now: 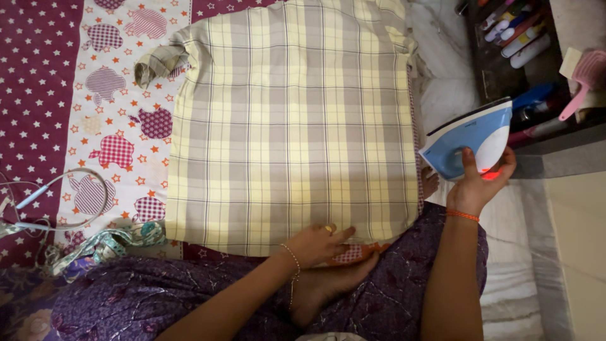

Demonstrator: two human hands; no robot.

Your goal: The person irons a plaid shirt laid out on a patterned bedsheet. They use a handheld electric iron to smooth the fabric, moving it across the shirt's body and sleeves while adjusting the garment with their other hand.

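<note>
A pale yellow and grey checked shirt point(290, 120) lies spread flat, back side up, on a maroon-and-white patterned bedsheet point(95, 107), and everything else here is placed against it. At the shirt's near hem, the left hand point(319, 243) rests palm down with fingers lightly extended, pressing the fabric edge rather than gripping it; a ring and a thin bracelet show on it. Off the shirt's right edge, the right hand point(480, 180) is closed around the handle of a blue and white electric iron point(470, 139), which is held lifted and tilted, clear of the cloth and over the pale floor beside the bedding. The shirt's broad back panel looks smooth and largely free of creases, which suggests much of that face is already pressed, while the sleeve point(158, 63) at the shirt's upper left is still bunched and rumpled. Beyond the shirt's left side, a white cable point(63, 189) loops over the sheet.
</note>
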